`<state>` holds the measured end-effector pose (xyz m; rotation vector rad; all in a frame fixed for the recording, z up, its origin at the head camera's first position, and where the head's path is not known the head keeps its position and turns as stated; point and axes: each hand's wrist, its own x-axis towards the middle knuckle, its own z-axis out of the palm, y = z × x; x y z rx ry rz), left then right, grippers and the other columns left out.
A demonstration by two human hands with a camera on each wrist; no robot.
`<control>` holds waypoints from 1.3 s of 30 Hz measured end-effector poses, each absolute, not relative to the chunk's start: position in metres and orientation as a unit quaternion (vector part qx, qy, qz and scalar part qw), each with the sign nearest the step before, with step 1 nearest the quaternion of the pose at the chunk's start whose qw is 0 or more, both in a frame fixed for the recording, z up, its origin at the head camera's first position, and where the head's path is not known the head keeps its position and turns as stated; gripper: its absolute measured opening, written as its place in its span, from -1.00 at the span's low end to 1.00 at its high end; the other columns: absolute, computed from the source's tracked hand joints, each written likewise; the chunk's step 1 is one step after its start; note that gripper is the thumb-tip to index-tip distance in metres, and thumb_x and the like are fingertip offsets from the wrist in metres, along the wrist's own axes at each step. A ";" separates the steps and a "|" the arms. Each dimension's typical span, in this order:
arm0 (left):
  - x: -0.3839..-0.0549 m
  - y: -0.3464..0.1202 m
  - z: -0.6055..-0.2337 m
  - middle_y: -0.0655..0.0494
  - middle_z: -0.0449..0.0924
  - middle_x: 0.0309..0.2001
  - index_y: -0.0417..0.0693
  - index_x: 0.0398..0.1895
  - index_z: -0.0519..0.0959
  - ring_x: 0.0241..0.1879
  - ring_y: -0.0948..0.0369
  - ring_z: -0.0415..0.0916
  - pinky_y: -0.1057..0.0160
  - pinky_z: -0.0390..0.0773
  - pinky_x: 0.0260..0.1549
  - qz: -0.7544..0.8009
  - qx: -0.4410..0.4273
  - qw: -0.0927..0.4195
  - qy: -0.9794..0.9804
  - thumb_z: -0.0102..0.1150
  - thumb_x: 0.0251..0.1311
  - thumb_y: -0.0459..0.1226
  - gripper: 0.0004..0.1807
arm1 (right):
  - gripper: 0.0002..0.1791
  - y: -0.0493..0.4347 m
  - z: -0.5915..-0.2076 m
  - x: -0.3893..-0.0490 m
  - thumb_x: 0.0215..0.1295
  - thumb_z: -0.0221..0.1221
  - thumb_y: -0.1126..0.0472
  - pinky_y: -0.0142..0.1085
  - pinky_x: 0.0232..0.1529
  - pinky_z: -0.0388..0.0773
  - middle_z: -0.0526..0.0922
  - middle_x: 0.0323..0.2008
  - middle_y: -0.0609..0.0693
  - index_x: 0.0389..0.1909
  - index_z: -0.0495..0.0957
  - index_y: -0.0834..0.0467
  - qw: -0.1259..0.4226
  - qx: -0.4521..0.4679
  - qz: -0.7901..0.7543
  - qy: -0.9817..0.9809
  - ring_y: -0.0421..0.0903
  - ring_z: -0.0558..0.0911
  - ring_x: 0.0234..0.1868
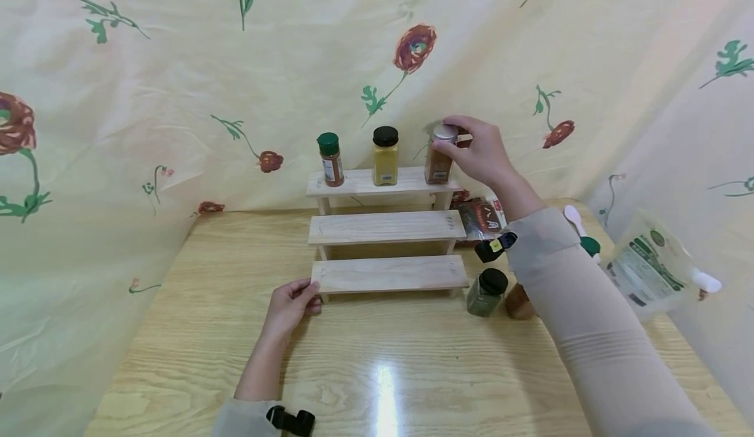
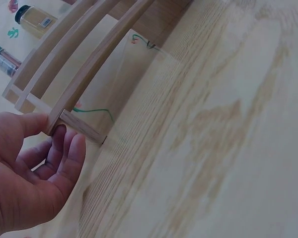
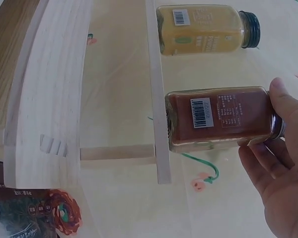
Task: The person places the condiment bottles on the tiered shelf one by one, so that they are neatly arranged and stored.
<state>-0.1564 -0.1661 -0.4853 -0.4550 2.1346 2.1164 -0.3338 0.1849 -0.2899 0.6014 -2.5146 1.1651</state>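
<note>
A three-step wooden rack (image 1: 385,227) stands against the cloth backdrop. On its top step, my right hand (image 1: 480,152) grips a spice jar of reddish-brown powder (image 1: 438,167) by its silver lid, at the right end. The right wrist view shows this jar (image 3: 218,119) with its base right at the shelf. Along the same step stand a yellow powder jar (image 1: 385,159) with a black lid, in the middle, and a green-capped spice bottle (image 1: 331,162), at the left. My left hand (image 1: 290,306) pinches the left end of the lowest step (image 2: 84,64), thumb on top, fingers beneath.
Right of the rack stand a black-lidded jar of green herbs (image 1: 487,293) and a brown jar (image 1: 520,303), partly behind my right sleeve. Dark packets (image 1: 480,218) lie behind them. A white pouch (image 1: 648,267), a green cap (image 1: 590,246) and a white spoon (image 1: 574,218) are farther right.
</note>
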 end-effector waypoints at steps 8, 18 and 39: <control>-0.155 -0.166 -0.486 -0.15 0.61 -0.16 -0.50 0.25 0.45 -0.33 0.23 0.63 0.34 0.77 -0.25 0.695 -0.149 0.049 0.702 0.19 0.44 -0.31 -0.53 | -0.45 0.183 -0.290 -0.335 0.36 0.33 0.10 0.00 0.13 0.66 0.57 0.19 0.15 0.30 0.50 0.23 0.141 0.201 0.404 -0.881 0.06 0.57 0.11; -0.156 -0.164 -0.484 -0.12 0.61 -0.20 -0.50 0.26 0.45 -0.34 0.24 0.63 0.35 0.77 -0.27 0.697 -0.158 0.049 0.698 0.19 0.44 -0.32 -0.53 | -0.31 0.187 -0.292 -0.329 0.34 0.35 0.01 0.00 0.14 0.63 0.56 0.18 0.16 0.41 0.38 0.16 0.133 0.182 0.413 -0.882 0.09 0.55 0.17; -0.153 -0.164 -0.483 -0.10 0.60 -0.18 -0.53 0.27 0.42 -0.32 0.23 0.62 0.33 0.77 -0.22 0.705 -0.147 0.047 0.692 0.17 0.44 -0.34 -0.53 | -0.32 0.250 -0.324 -0.280 0.39 0.28 -0.07 0.15 0.20 0.56 0.58 0.10 0.27 0.36 0.41 0.26 0.154 0.151 0.399 -0.891 0.21 0.56 0.15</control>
